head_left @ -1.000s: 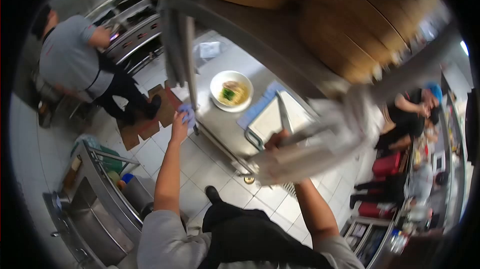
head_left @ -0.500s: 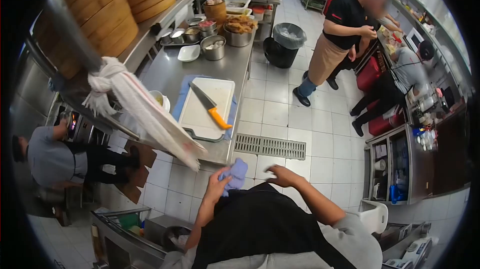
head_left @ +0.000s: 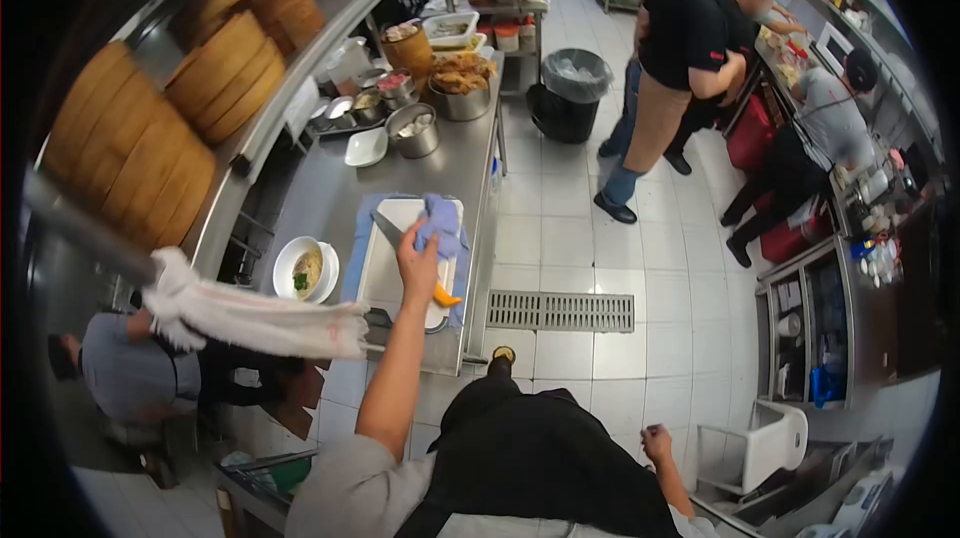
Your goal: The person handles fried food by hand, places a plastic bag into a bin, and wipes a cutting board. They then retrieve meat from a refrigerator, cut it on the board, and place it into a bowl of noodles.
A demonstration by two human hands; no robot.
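From my remote seat I see a bowl of noodle soup (head_left: pixel 306 269) on the steel counter (head_left: pixel 330 183); a white-and-red towel (head_left: pixel 255 316) hangs from a rail at the counter's near end; bamboo steamers (head_left: pixel 150 153) are stacked on the shelf above; farther along the counter stand a small white dish (head_left: pixel 366 147), a steel pot (head_left: pixel 413 130) and a bowl of fried food (head_left: pixel 460 73); a black-lined bin (head_left: pixel 567 90) stands on the tiled floor just past the counter's far end; a floor drain grate (head_left: pixel 560 311) lies beside the counter; a person in a blue hairnet and tan apron (head_left: pixel 675 68) stands near the bin; another in grey (head_left: pixel 125 373) crouches at lower left.
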